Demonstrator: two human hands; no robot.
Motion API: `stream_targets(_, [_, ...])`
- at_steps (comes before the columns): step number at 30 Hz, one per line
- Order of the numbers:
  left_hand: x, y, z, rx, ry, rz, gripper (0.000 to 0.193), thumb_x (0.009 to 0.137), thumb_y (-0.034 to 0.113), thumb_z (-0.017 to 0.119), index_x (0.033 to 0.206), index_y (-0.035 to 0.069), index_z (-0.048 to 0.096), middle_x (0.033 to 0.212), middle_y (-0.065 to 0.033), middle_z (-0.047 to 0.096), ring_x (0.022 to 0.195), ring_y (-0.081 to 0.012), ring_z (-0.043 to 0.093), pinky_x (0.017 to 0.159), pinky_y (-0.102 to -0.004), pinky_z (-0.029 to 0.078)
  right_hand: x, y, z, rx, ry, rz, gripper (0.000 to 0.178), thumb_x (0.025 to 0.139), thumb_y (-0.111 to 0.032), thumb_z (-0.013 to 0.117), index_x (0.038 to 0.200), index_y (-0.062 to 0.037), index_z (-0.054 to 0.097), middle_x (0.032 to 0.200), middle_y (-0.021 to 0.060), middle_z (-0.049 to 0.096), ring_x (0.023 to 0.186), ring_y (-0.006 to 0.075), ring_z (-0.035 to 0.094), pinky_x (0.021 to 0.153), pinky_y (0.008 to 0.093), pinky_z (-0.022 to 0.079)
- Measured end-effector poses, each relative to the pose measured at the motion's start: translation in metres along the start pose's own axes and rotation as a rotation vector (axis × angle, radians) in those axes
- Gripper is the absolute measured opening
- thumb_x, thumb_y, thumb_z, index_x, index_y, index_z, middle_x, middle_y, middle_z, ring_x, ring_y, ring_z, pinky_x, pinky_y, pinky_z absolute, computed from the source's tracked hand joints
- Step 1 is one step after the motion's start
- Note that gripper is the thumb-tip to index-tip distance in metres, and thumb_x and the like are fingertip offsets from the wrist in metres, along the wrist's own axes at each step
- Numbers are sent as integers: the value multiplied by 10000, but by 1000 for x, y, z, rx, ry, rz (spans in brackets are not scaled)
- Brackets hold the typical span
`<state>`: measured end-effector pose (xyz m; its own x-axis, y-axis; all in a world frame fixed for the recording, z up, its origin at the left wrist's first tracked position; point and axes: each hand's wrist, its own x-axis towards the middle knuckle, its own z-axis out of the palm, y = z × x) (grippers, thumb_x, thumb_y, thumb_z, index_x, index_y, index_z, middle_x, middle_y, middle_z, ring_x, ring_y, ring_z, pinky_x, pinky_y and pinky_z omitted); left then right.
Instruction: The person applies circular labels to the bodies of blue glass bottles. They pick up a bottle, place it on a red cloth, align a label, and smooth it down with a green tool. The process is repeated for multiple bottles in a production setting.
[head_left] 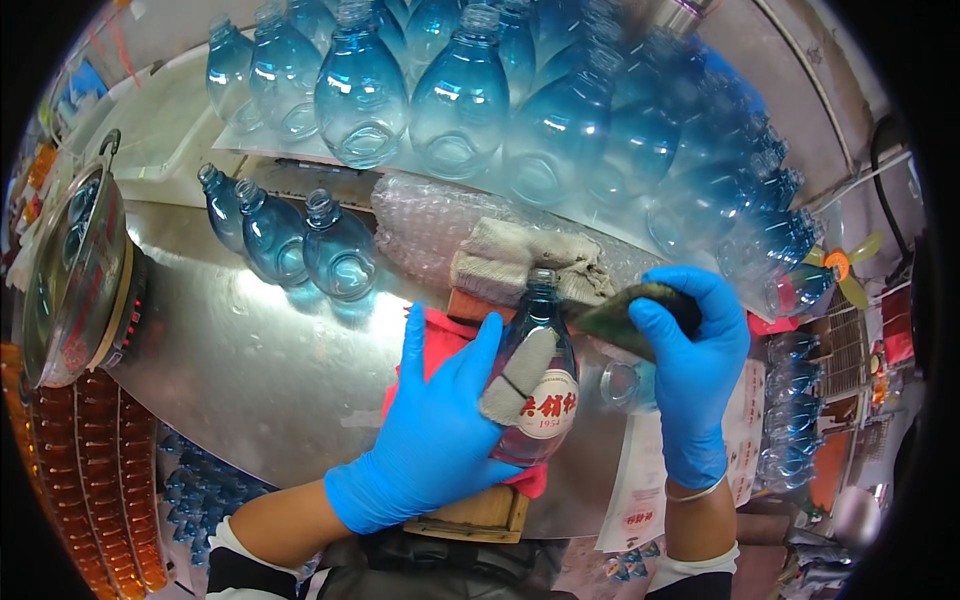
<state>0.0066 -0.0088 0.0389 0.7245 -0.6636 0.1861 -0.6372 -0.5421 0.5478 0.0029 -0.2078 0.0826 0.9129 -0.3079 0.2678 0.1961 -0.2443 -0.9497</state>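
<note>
A blue-to-clear glass bottle (552,340) with a round white label bearing red characters leans neck-up in front of me. My left hand (425,440), in a blue glove, steadies it from the left, two fingers stretched upward. A grey cloth-like piece (522,378) lies against the bottle's front beside that hand, partly over the label; how it is held is hard to tell. To the right, my gloved right hand (695,345) pinches a dark green, flat, curved-edged piece (630,318), apart from the bottle. Under the bottle is a pink-red cloth (440,335).
Behind stand many blue bottles (460,95) on a board, and a few smaller ones (340,245) on the metal table (220,340). Folded beige cloth (500,262) and bubble wrap (415,215) lie beyond. Label sheets (640,480) are at right; a metal pan (75,270) stands left.
</note>
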Motion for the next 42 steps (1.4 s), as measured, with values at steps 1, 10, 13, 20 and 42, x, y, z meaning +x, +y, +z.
stream_targets(1, [-2, -1, 3, -21, 21, 0, 977, 632, 412, 750, 1418, 104, 257, 1374, -196, 347, 1173, -291, 474, 1021, -660, 20, -4, 2, -2, 32, 18, 30, 254, 706, 24, 724, 935, -8, 621, 861, 56, 644, 796, 117, 618, 718, 244, 512])
stream_targets(10, [-22, -12, 43, -439, 190, -117, 1022, 643, 345, 784, 1410, 0, 201, 1213, -106, 559, 1129, -268, 531, 1044, -557, -122, 3, -4, 22, -17, -123, -45, 214, 712, -20, 727, 902, -4, 631, 836, 63, 659, 758, 109, 625, 691, 240, 520])
stream_targets(13, [-23, -5, 42, -373, 256, -110, 1034, 638, 358, 789, 1409, -2, 202, 1227, -106, 549, 1113, -257, 543, 1039, -551, -140, -3, 3, 12, -377, -91, -340, 261, 683, -55, 745, 924, -75, 648, 812, 49, 648, 726, 119, 601, 669, 275, 489])
stream_targets(20, [-18, -1, 57, -1218, 480, -440, 1051, 630, 442, 772, 1417, 37, 205, 1146, -77, 573, 1096, -234, 540, 1043, -568, -132, -95, -11, 7, -837, -482, -942, 311, 694, -198, 674, 1004, -189, 662, 986, -16, 605, 725, 92, 515, 638, 280, 391])
stream_targets(42, [-41, -18, 51, -148, 347, 48, 608, 665, 355, 749, 1156, 51, 556, 1331, -189, 437, 1157, -293, 509, 1057, -611, -36, -96, -5, -5, -677, -3, -679, 293, 637, -135, 769, 914, -148, 674, 889, -3, 609, 732, 153, 504, 625, 304, 376])
